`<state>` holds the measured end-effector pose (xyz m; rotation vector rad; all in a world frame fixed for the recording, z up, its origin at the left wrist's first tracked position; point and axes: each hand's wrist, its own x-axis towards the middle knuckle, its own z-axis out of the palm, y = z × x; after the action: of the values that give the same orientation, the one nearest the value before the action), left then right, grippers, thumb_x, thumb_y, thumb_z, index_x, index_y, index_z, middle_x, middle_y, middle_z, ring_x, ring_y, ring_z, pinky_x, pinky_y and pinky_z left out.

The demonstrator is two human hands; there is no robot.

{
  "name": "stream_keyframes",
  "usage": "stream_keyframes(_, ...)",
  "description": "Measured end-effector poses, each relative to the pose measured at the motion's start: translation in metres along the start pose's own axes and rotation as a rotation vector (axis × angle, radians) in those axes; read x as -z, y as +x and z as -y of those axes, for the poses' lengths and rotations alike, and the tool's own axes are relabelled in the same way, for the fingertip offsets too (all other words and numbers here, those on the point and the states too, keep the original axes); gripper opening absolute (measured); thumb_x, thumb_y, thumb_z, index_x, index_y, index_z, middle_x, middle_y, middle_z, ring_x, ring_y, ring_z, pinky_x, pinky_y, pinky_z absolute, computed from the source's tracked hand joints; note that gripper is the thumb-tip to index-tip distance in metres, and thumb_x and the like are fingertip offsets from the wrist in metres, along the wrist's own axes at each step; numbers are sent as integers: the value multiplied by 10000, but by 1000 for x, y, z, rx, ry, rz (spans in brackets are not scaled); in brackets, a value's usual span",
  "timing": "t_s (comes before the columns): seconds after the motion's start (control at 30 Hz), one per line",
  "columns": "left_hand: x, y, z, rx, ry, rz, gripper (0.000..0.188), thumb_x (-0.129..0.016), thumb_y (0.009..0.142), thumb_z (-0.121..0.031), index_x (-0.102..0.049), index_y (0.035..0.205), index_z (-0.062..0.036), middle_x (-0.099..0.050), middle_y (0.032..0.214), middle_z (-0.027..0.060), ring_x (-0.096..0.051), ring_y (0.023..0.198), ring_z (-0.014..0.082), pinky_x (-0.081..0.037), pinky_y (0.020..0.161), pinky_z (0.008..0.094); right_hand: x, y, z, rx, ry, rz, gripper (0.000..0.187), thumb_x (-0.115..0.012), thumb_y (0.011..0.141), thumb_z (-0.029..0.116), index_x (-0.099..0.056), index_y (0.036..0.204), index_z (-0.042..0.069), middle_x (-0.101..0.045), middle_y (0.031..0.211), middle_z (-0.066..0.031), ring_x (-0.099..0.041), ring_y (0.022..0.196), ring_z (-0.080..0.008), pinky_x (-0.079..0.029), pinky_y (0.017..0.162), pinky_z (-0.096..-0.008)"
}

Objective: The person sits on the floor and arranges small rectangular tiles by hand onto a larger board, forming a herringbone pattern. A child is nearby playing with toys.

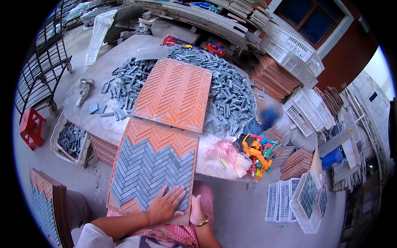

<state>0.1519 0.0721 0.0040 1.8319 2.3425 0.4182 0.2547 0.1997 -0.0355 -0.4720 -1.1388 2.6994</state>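
My left hand (167, 204) lies flat with fingers apart on grey strip tiles (151, 173), near the lower right of an orange herringbone mould (161, 135). The tiles fill most of its slots in a zigzag; bare orange slots show along the top and at the lower left corner. My right hand (198, 211), with a bangle at the wrist, is at the mould's right edge, thumb side up; its other fingers are largely hidden. The mould tilts from the table edge towards my lap. Above it, an empty orange mould (173, 95) lies on the tile pile.
Loose grey tiles (231, 91) heap on the table (78, 109). Plastic toys (257, 155) and pink material (223, 151) lie at the right, near a person (269, 118). Filled moulds (43, 202) stack at lower left. A tile crate (70, 140), red stool (32, 128) and white crates (285, 200) stand around.
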Motion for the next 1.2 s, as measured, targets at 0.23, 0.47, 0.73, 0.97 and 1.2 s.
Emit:
stream_keyframes(0.23,8,-33,16,87,-33,69,754,-475,814,-524,-299,1378,-55,-298,1439,82,-283,1324,220,-190,1062,492,12,-2,-10,99,-353,18,549,-541,858,18,-268,1332,-35,-412,1301,-99,-408,1184,-153,-314,1006,-306)
stream_keyframes(0.47,56,-73,47,394,-275,-81,706,-543,812,-427,-322,1359,-39,-296,1425,158,-258,1330,309,-148,1078,509,24,-9,1,24,-286,-56,625,-534,903,205,-199,1387,-5,-390,1344,-136,-410,1196,-181,-314,1005,-318)
stream_keyframes(0.73,63,-120,87,635,-357,-329,640,-503,842,-351,-320,1360,-23,-333,1397,185,-309,1292,359,-177,1079,478,-11,22,56,539,-1372,-431,310,-674,734,51,-590,1031,24,-607,1015,-133,-608,883,-241,-493,768,-330)
stream_keyframes(0.97,54,-132,95,714,-464,-589,513,-446,890,-290,-386,1320,-17,-356,1384,199,-374,1259,349,-280,1043,380,-39,99,63,630,-1575,-58,136,-608,765,37,-626,900,39,-606,860,-123,-592,778,-309,-480,717,-352)
stream_keyframes(1.2,54,-153,106,822,-506,-642,493,-479,844,-129,-385,1312,-9,-357,1381,208,-368,1262,361,-278,1045,378,-40,151,73,519,-1757,134,207,-642,732,33,-603,934,54,-593,921,-136,-600,784,-273,-483,713,-345)
